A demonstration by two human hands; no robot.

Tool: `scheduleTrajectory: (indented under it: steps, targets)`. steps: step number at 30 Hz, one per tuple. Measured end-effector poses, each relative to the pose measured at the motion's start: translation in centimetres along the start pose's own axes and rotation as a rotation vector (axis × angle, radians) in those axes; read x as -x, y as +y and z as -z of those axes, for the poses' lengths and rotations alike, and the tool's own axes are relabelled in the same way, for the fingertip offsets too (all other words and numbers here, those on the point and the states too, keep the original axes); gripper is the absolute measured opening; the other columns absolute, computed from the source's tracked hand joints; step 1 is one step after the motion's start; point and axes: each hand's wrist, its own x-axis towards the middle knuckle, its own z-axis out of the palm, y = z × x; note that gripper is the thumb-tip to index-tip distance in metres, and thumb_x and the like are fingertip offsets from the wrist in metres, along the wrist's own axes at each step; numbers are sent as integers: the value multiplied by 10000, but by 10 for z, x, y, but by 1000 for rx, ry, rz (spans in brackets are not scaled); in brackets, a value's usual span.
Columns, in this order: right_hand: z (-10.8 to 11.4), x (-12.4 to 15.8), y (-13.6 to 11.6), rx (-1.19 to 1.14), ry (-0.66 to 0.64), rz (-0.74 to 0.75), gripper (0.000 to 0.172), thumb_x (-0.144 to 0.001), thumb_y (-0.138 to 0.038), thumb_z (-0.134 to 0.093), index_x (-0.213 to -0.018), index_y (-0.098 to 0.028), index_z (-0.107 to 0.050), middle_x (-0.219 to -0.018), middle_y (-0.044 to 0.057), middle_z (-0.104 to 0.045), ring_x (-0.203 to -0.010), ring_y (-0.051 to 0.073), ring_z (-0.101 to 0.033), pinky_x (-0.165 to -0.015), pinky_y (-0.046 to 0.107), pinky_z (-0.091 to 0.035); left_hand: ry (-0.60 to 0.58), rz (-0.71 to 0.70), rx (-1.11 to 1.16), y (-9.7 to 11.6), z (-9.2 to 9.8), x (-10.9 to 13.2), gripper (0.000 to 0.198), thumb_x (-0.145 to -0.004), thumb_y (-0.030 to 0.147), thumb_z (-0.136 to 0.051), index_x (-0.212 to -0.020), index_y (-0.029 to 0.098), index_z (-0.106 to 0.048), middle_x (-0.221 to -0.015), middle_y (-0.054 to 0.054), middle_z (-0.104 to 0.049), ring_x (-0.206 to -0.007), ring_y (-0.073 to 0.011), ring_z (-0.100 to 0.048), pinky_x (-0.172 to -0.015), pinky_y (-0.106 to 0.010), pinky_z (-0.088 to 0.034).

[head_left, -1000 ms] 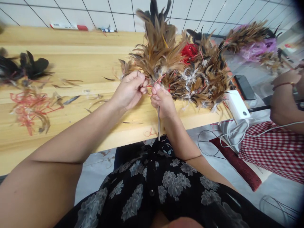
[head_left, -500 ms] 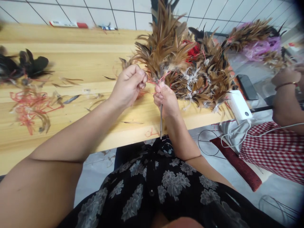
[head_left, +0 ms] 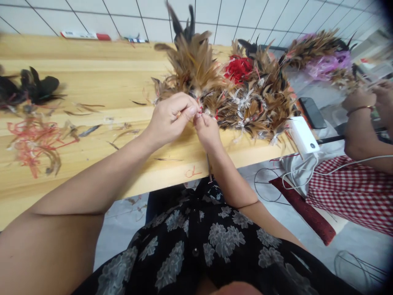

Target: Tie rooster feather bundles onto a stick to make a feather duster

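A bundle of brown feathers with dark tips [head_left: 195,61] stands up just beyond my hands, its base close to my fingertips. My left hand [head_left: 175,116] is closed in a pinch at a bit of red string [head_left: 199,109] by that base. Touching it from the other side, my right hand [head_left: 208,129] is closed around the lower end of the bundle, which its fingers largely hide. Below the right wrist the end of a thin grey rod [head_left: 209,167] shows. A pile of brown feather pieces [head_left: 254,108] lies beside the right hand.
Red yarn [head_left: 238,69] sits in the pile. At left lie black feathers [head_left: 39,85] and tangled pink-red string [head_left: 37,141]. A marker [head_left: 84,36] rests near the wall. A white power bank [head_left: 303,137] and a phone [head_left: 312,112] lie right, near another person's arm [head_left: 364,131].
My left hand has moved right to meet the right hand. The feather bundle has tilted left and away. The view has shifted slightly.
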Motion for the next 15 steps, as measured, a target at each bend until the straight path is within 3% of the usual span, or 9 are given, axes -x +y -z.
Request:
scheduleTrajectory:
  steps: [2,6,11,15]
  targets:
    - [-1,6,-7,268,42,0,309,-1097,-331,-429,-850,-207,-567,-916,42,-679,-913,168,-618,-850,266,-447,-15,29,5,1,1,1,285,-1030,382,-557,-839,205,-673,-905,-61,-743,-868,-209,-701,-856,-348,-550]
    - [-4,17,-18,593,-82,-33,429,-1124,-351,-303,-1129,-150,-681,-1199,166,-773,-1114,249,-714,-948,319,-498,1,173,-2,-2,2,0,251,-995,347,-564,-819,200,-667,-806,-42,-737,-758,-188,-691,-742,-303,-533]
    - [-9,23,-20,693,-176,-71,477,-1088,-378,-304,-1304,-153,-665,-1313,190,-770,-1223,334,-742,-973,396,-564,-74,435,37,-9,4,-4,225,-933,310,-569,-751,196,-638,-728,-26,-727,-637,-163,-672,-633,-261,-518]
    - [-12,23,-17,732,-195,-101,446,-1041,-330,-347,-1294,-163,-675,-1293,209,-778,-1226,354,-755,-994,447,-588,-135,476,-5,-10,5,-2,252,-930,347,-573,-751,200,-672,-722,-28,-734,-651,-179,-687,-651,-274,-516]
